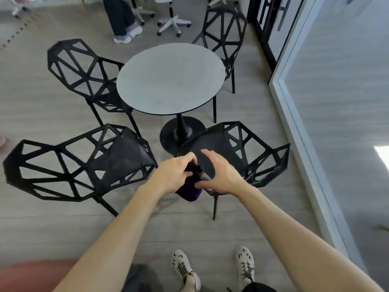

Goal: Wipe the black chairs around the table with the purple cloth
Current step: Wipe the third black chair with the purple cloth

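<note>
Several black lattice chairs ring a round grey table: one near left, one near right, one far left, one far right. My left hand is closed around a bunched purple cloth, which hangs below it over the front edge of the near right chair. My right hand has its fingers spread and its thumb touches the cloth from the right.
A glass wall with a white frame runs along the right. Another person's legs and white office chair bases stand beyond the table. My feet are on grey plank flooring. A pink object lies bottom left.
</note>
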`<state>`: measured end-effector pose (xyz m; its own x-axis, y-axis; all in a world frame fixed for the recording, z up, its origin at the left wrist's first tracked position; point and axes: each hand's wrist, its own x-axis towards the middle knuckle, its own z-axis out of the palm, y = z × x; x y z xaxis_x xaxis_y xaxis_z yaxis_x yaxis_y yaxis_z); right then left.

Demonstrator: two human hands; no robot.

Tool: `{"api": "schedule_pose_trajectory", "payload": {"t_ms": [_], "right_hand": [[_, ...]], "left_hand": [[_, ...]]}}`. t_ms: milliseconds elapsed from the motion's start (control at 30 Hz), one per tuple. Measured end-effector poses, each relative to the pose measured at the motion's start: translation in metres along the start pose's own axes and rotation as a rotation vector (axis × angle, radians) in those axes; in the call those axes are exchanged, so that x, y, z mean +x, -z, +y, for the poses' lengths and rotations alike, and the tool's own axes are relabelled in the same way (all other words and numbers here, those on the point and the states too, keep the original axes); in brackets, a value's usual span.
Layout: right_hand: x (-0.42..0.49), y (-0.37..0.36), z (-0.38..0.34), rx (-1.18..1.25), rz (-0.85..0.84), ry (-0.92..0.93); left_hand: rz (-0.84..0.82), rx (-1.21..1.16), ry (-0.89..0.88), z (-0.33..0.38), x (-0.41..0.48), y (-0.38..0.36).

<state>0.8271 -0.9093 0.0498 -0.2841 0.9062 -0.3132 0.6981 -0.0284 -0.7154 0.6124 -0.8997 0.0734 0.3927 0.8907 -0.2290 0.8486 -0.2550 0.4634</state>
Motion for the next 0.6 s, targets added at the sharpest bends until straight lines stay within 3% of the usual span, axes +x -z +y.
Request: {"api": "schedule_pose_trajectory", "payload": {"t_ms": [67, 200, 300, 367, 500, 600], "right_hand": [[-0.003, 0.013, 0.002, -0.042, -0.083, 0.119], [-0.012, 0.042, 0.032, -0.005, 0.092, 0.224], [-0.023, 0.075, 0.057, -0.01, 0.126, 0.289], [-0.031, 0.098, 0.076, -0.018, 0.138, 0.282], [-0.044, 0.149, 0.11, 0.049, 0.221, 0.223], [-0.048, 0.177, 0.125, 0.237, 0.133, 0.129]], "left_hand": [[0.034, 0.002, 0.005, 0.024, 0.002, -0.002], [0.058, -0.19, 0.083, 0.056, 0.01, -0.003], [-0.046, 0.0, 0.086, 0.078, 0.022, -0.014], [-0.021, 0.026, 0.083, 0.101, 0.031, -0.025], [0.083, -0.23, 0.062, 0.151, 0.061, -0.033], [0.087, -0.224, -0.014, 0.183, 0.09, -0.028]]}}
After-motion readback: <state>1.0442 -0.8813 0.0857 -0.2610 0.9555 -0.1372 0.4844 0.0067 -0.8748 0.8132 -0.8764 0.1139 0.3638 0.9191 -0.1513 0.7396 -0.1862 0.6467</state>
